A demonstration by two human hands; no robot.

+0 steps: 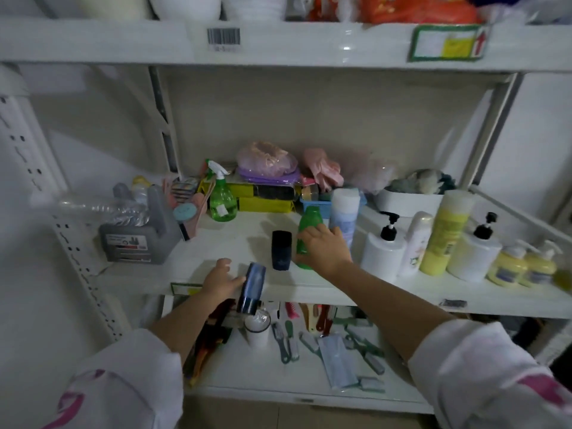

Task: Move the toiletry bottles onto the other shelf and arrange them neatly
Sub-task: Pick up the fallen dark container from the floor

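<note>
Green bottle (306, 239) gripped upright by right hand (325, 247) on the shelf (216, 243); left hand (221, 278) clutches tilted blue bottle (252, 287).

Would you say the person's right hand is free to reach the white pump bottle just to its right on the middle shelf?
Probably not yet: the right hand is wrapped around the green bottle. The path itself looks open, since the white pump bottle stands close beside it at the shelf front with nothing between them.
</note>
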